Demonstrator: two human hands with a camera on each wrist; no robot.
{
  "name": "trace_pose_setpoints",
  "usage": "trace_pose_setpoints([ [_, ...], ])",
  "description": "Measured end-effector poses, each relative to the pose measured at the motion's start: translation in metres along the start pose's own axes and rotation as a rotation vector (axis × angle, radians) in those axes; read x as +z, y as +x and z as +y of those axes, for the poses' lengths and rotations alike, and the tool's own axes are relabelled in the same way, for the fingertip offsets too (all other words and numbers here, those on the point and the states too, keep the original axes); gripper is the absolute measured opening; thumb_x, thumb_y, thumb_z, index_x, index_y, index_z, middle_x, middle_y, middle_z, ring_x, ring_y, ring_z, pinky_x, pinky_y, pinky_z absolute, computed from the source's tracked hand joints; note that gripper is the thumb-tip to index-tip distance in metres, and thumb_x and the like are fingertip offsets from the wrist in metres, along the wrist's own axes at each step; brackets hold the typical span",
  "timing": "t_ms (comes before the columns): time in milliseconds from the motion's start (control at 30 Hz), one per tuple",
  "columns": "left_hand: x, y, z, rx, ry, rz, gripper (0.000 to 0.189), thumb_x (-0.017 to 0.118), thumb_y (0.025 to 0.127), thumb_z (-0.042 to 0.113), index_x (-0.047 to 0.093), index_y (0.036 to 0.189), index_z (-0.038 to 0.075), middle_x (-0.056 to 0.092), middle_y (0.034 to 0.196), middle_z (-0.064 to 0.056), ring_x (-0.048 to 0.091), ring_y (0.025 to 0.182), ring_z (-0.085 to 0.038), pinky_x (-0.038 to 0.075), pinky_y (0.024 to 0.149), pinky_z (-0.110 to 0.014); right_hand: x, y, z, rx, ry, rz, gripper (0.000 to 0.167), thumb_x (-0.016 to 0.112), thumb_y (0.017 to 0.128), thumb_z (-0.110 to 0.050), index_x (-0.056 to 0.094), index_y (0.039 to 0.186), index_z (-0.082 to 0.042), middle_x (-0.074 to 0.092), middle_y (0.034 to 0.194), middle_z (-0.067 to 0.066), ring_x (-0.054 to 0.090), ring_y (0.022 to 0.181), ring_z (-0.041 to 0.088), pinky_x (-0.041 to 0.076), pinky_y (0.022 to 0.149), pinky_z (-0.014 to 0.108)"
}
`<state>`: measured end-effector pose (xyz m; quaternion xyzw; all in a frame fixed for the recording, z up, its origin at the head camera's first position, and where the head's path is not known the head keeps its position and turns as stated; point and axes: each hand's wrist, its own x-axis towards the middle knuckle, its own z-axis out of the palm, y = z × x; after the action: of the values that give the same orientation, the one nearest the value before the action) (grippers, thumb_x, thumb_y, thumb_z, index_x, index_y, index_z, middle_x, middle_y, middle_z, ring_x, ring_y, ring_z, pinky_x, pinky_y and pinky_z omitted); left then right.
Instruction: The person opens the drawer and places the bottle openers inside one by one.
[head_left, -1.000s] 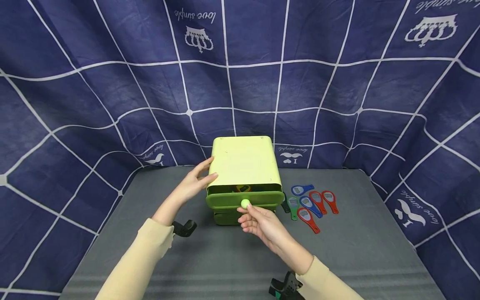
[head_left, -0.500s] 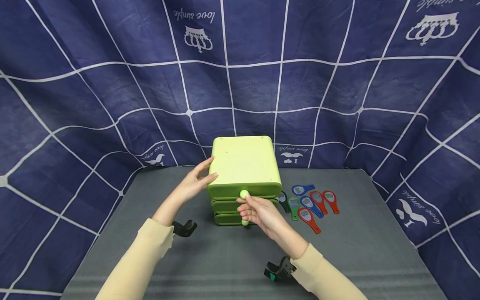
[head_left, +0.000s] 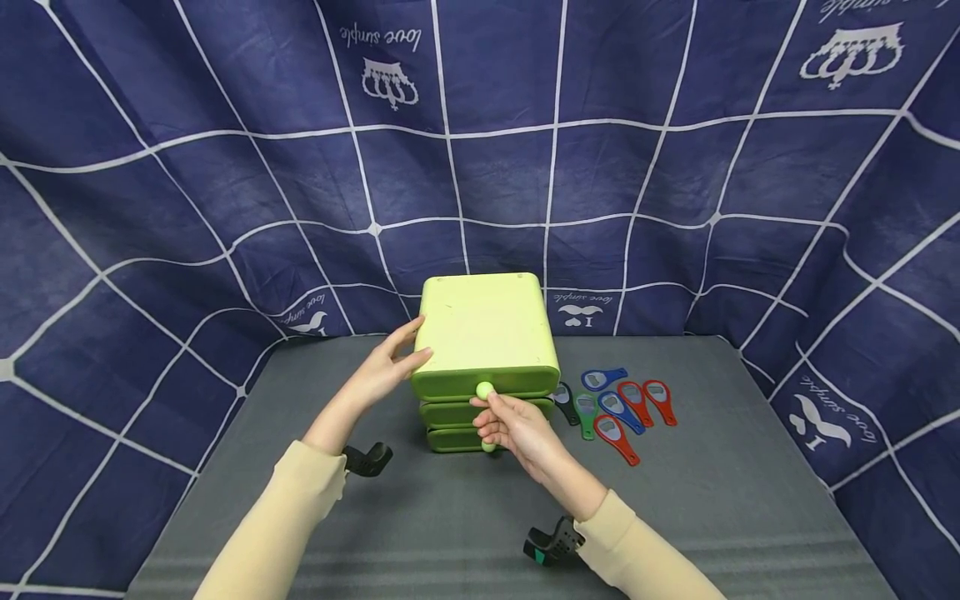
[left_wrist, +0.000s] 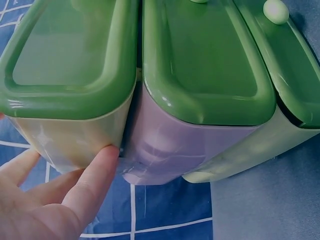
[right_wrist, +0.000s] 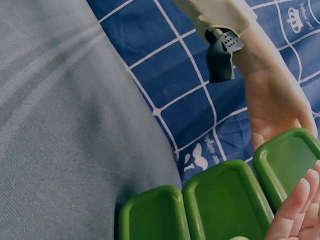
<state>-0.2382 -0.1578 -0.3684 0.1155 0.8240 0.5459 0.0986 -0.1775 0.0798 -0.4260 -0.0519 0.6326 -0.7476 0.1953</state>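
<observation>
A small drawer cabinet (head_left: 487,321) with a light yellow-green top stands on the grey table. Its three green drawer fronts are all flush in the head view. My right hand (head_left: 525,433) pinches the round light-green knob (head_left: 485,390) of the top drawer (head_left: 442,384) between thumb and forefinger, other fingers loosely bent. In the head view this hand covers the middle drawer's knob; the bottom knob (head_left: 488,447) peeks out beside it. My left hand (head_left: 386,364) rests with extended fingers against the cabinet's upper left side. In the left wrist view its fingertip (left_wrist: 107,152) touches the side wall.
To the cabinet's right lie several paddle-shaped bottle openers, among them a red one (head_left: 617,439), a green one (head_left: 587,417) and a blue one (head_left: 603,379). A dark blue curtain (head_left: 495,175) with white lines hangs behind and around the grey table (head_left: 720,500).
The top drawer, pulled out a second ago, has slid back into the cabinet, my right hand moving inward with its knob. My left hand has stayed on the cabinet's side.
</observation>
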Motion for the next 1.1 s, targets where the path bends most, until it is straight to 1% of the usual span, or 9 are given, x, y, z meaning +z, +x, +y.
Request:
trace_pose_setpoints([
  [200, 0.0, 0.0, -0.004, 0.002, -0.028, 0.01, 0.065, 0.049, 0.105, 0.03, 0.016, 0.16, 0.018, 0.025, 0.16, -0.023, 0.042, 0.138, -0.04, 0.045, 0.106, -0.052, -0.001, -0.001, 0.004, -0.015, -0.032, 0.007, 0.054, 0.044, 0.105, -0.04, 0.054, 0.134, 0.004, 0.062, 0.086, -0.003, 0.061, 0.079, 0.009, 0.052, 0.077, 0.024],
  [367, 0.0, 0.001, -0.006, -0.007, -0.037, 0.025, 0.066, 0.05, 0.104, 0.03, 0.017, 0.16, 0.018, 0.025, 0.16, -0.023, 0.043, 0.138, -0.04, 0.047, 0.104, -0.049, -0.001, -0.001, 0.006, -0.014, -0.035, 0.011, 0.055, 0.045, 0.104, -0.043, 0.056, 0.133, 0.003, 0.062, 0.086, -0.003, 0.061, 0.079, 0.009, 0.053, 0.076, 0.024],
  [600, 0.0, 0.002, -0.005, -0.009, -0.063, 0.027, 0.064, 0.05, 0.104, 0.028, 0.018, 0.159, 0.019, 0.025, 0.16, -0.022, 0.043, 0.138, -0.039, 0.046, 0.106, -0.049, -0.003, -0.004, 0.017, -0.014, -0.052, 0.001, 0.053, 0.045, 0.105, -0.04, 0.055, 0.131, 0.004, 0.062, 0.086, -0.003, 0.06, 0.078, 0.011, 0.052, 0.074, 0.024],
  [833, 0.001, 0.002, -0.004, -0.009, -0.067, 0.029, 0.065, 0.05, 0.104, 0.028, 0.018, 0.159, 0.019, 0.024, 0.16, -0.022, 0.04, 0.14, -0.039, 0.043, 0.108, -0.05, -0.009, -0.009, 0.034, 0.022, -0.063, 0.019, 0.048, 0.044, 0.106, -0.034, 0.055, 0.128, 0.007, 0.062, 0.085, -0.003, 0.06, 0.076, 0.009, 0.052, 0.074, 0.025],
  [933, 0.002, 0.002, -0.004, -0.011, -0.061, 0.031, 0.065, 0.05, 0.104, 0.029, 0.018, 0.159, 0.02, 0.023, 0.161, -0.022, 0.037, 0.142, -0.039, 0.042, 0.109, -0.051, -0.012, -0.009, 0.04, 0.033, -0.062, 0.018, 0.049, 0.044, 0.106, -0.034, 0.055, 0.128, 0.009, 0.062, 0.085, -0.004, 0.06, 0.076, 0.009, 0.052, 0.073, 0.024],
  [1100, 0.002, 0.001, -0.004, -0.011, -0.057, 0.035, 0.065, 0.05, 0.104, 0.03, 0.018, 0.159, 0.019, 0.022, 0.161, -0.022, 0.035, 0.143, -0.039, 0.041, 0.11, -0.053, -0.017, -0.007, 0.048, 0.06, -0.062, -0.008, 0.052, 0.043, 0.106, -0.036, 0.054, 0.128, 0.01, 0.062, 0.085, -0.005, 0.061, 0.076, 0.007, 0.052, 0.075, 0.024],
])
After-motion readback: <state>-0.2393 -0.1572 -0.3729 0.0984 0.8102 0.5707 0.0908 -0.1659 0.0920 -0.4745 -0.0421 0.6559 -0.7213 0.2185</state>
